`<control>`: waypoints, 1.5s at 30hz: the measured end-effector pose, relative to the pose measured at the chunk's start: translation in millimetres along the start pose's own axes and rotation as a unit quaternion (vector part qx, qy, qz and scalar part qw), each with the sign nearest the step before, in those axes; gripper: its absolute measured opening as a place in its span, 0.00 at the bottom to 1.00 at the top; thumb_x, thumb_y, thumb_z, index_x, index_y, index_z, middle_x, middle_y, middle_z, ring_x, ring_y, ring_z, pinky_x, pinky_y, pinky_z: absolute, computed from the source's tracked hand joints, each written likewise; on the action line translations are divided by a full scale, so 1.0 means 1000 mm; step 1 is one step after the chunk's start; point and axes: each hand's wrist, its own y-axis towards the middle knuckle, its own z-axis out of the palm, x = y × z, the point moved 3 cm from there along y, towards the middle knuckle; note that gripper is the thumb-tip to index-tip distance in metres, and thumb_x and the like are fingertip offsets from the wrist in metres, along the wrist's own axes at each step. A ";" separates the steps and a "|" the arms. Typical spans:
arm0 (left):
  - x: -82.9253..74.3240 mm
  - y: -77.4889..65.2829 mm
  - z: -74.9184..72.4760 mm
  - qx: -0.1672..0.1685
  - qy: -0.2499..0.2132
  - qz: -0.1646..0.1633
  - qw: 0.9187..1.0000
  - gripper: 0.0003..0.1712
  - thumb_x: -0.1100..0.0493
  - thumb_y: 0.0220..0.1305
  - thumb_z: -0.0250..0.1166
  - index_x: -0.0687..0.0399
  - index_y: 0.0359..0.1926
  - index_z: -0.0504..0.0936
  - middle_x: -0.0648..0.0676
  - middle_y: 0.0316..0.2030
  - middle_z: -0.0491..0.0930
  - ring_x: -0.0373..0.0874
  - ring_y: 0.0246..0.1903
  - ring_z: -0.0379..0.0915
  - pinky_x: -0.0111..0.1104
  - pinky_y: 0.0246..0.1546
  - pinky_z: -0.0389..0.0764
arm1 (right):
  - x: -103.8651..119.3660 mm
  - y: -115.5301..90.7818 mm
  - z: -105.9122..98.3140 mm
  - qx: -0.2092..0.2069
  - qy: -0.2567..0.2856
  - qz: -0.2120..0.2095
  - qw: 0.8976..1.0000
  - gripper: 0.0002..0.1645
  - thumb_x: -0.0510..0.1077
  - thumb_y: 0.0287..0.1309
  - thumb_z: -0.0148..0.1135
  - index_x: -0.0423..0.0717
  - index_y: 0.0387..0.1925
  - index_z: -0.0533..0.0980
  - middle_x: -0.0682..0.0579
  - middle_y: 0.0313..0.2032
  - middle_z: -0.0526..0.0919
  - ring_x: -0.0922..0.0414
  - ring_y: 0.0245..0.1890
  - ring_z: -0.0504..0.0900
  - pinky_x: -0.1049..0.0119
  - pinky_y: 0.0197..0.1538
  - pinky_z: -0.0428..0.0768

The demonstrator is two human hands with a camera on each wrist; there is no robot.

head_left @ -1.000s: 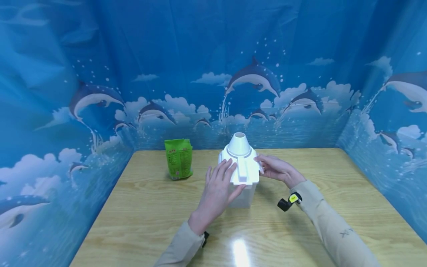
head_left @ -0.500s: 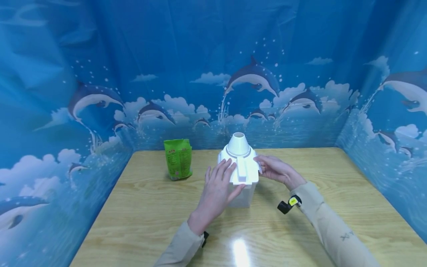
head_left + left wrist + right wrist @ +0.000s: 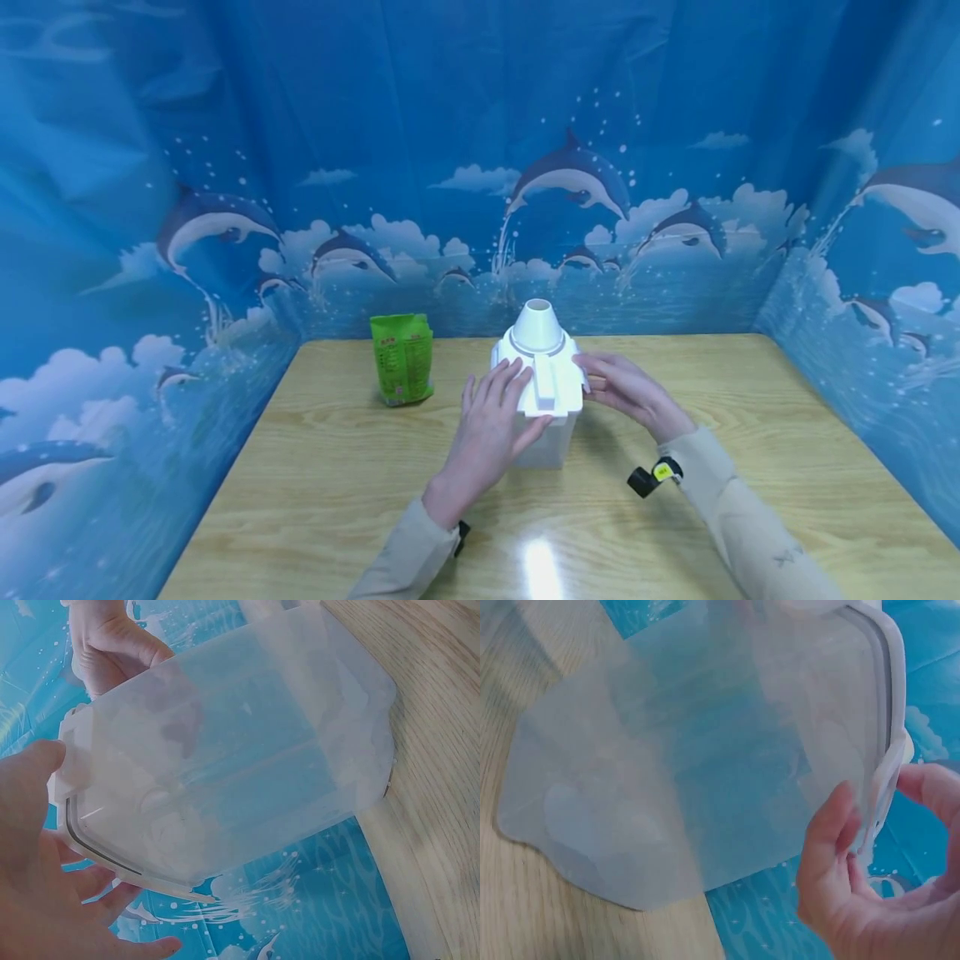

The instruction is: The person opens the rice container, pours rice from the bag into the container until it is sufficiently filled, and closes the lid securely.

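A translucent plastic storage container [image 3: 546, 446] stands upright on the table, topped by a white lid [image 3: 567, 383] with a cone-shaped spout [image 3: 537, 329]. My left hand [image 3: 483, 429] rests on the lid's left side, its fingers spread and nearly straight. In the left wrist view the left thumb [image 3: 49, 756] touches the front of the lid's rim. On the right side, my right hand [image 3: 630, 392] pinches a white latch [image 3: 883, 787] at the lid's edge. That latch appears swung slightly away from the container wall in the right wrist view.
A green printed bag [image 3: 405, 358] stands upright at the back left of the wooden table [image 3: 337, 467]. Behind and beside the table hangs a blue curtain [image 3: 420, 100] printed with dolphins. Both wrists carry small black cameras.
My right wrist has dropped slightly toward me, while its fingers stay at the latch. The left hand, container and bag have not visibly moved.
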 end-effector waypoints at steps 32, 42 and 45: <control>0.006 0.001 0.001 0.012 -0.021 -0.013 1.000 0.40 0.34 0.67 0.63 0.50 0.71 0.69 0.55 0.70 0.68 0.51 0.70 0.62 0.70 0.66 0.58 | -0.003 -0.070 0.072 -0.266 -0.548 -0.517 0.601 0.36 0.63 0.78 0.40 0.36 0.59 0.77 0.39 0.56 0.81 0.38 0.62 0.74 0.39 0.60 0.77; 0.009 0.003 -0.002 0.028 -0.032 -0.001 0.999 0.40 0.37 0.66 0.65 0.50 0.71 0.69 0.55 0.71 0.66 0.52 0.70 0.62 0.71 0.65 0.59 | -0.014 -0.068 0.073 -0.246 -0.588 -0.494 0.591 0.44 0.69 0.75 0.37 0.36 0.59 0.77 0.38 0.57 0.81 0.39 0.56 0.80 0.41 0.55 0.81; 0.011 0.004 -0.004 0.024 -0.039 0.014 0.999 0.40 0.37 0.65 0.67 0.51 0.71 0.70 0.56 0.70 0.68 0.54 0.69 0.63 0.72 0.63 0.61 | -0.014 -0.068 0.073 -0.247 -0.590 -0.495 0.588 0.43 0.68 0.76 0.37 0.36 0.60 0.77 0.38 0.57 0.81 0.39 0.56 0.80 0.41 0.55 0.81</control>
